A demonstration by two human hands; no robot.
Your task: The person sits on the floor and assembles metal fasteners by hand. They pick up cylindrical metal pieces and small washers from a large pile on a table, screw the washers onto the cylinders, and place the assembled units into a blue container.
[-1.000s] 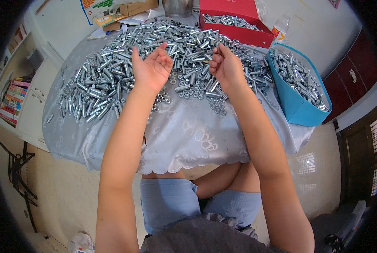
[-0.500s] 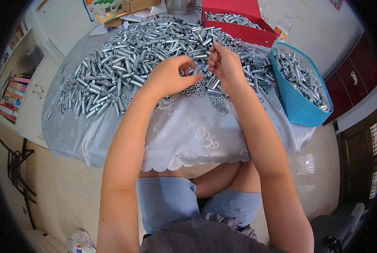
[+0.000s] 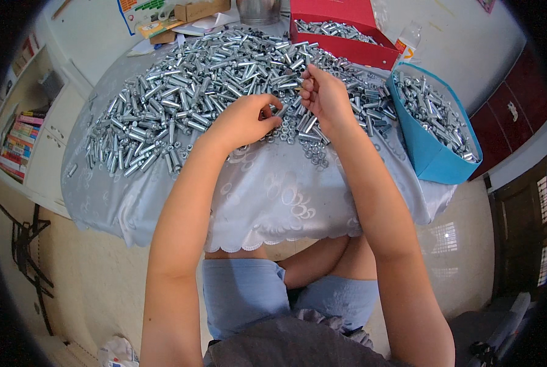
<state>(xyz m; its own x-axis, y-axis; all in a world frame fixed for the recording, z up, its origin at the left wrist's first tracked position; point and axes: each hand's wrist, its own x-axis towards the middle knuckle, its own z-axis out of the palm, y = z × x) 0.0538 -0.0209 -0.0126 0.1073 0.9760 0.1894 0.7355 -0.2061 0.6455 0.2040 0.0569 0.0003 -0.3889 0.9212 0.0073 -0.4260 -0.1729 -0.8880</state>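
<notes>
White embossed tablecloth point(image 3: 273, 196): heaped silver metal sleeves point(image 3: 194, 79). Left hand point(image 3: 243, 119), right hand point(image 3: 325, 98) pinch one shiny sleeve point(image 3: 288, 107) together; its ends hidden by fingers.

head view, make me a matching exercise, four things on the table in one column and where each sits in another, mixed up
Things:
1. red cardboard box
2. blue open bin of metal sleeves
3. big pile of silver metal sleeves
4. small loose silver nuts

Places:
A. table's right edge
B. spread over the table's middle and left
C. far side, beyond the hands
D. on the white cloth just below the right hand

Pairs: 1-C, 2-A, 3-B, 4-D
</notes>
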